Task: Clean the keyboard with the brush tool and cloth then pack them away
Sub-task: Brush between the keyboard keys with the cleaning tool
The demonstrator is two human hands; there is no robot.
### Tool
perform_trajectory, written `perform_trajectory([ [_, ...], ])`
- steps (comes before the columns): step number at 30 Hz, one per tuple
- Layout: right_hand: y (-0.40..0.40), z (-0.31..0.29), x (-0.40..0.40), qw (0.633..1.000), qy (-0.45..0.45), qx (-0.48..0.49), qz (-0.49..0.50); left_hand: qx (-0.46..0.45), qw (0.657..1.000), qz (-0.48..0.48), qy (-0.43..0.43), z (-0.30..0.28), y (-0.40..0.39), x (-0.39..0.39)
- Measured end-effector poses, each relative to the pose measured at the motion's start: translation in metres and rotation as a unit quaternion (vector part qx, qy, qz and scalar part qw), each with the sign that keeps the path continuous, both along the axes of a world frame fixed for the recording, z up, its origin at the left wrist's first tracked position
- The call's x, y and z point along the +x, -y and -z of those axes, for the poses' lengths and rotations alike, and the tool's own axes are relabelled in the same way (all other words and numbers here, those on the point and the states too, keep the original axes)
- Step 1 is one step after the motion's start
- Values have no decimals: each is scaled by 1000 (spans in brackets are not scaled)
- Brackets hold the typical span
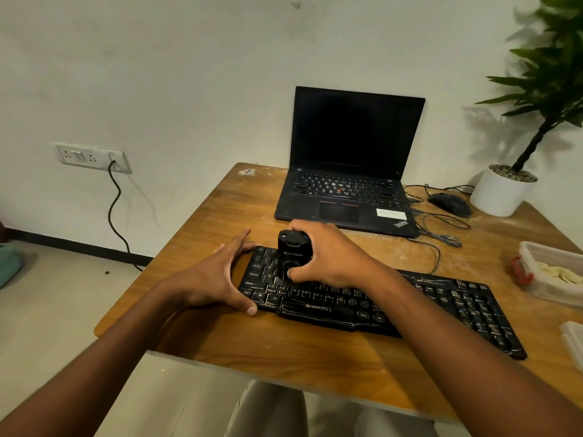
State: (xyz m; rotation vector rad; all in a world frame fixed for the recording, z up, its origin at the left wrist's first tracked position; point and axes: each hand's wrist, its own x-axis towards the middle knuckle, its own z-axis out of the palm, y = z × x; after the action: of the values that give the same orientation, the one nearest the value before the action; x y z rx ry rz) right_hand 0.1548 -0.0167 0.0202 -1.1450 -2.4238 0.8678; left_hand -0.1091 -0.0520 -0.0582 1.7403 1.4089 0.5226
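A black keyboard (441,305) lies across the wooden table (239,348), dusty and streaked with white. My right hand (334,255) grips a black block-shaped brush tool (291,247) and holds it upright on the keys at the keyboard's left part. My left hand (217,275) rests at the keyboard's left end, fingers spread straight along the edge and thumb touching the front corner. A pale cloth (561,274) lies inside a clear plastic box at the right.
An open black laptop (350,171) stands behind the keyboard, with a black mouse (451,204) and loose cables to its right. A potted plant in a white pot (501,192) fills the far right corner. The clear box (536,257) and its lid (572,342) sit at the right edge.
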Motion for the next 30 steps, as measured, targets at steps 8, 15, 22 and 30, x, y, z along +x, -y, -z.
perform_trajectory([
  [8,-2,-9,0,1000,-26,12,7,6,1000,1,-8,1,-1,-1],
  [15,-5,-6,7,999,38,1,-5,7,1000,-1,-13,2,-2,-2],
  [22,-2,-4,-1,998,-54,9,13,13,1000,2,-14,4,-2,-3],
  [30,-7,-15,5,997,70,18,-10,10,1000,5,-15,3,-2,-3],
])
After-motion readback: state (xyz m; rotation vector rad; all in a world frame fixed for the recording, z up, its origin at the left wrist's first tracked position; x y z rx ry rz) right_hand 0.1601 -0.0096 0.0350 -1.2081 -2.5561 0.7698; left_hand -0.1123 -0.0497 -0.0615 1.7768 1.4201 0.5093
